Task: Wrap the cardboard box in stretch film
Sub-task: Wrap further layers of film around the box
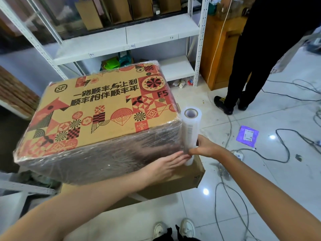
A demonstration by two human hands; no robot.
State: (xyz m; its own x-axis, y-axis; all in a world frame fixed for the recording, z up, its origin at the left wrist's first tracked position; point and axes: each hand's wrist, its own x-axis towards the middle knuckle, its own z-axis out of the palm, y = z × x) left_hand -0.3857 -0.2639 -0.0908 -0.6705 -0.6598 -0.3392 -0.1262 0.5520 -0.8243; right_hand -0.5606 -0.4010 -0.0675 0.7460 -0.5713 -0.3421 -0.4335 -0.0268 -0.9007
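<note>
The printed cardboard box, its sides filmed, rests on a plain carton on the tiled floor. The left hand presses flat-fingered on its near side; the right hand grips the upright film roll at the right corner.

We look through one wide-angle camera worn on the head, tilted forward and down. It sits close above the cardboard box, which fills the middle; straight lines bow toward the edges. The tiled floor spreads below and right.
</note>
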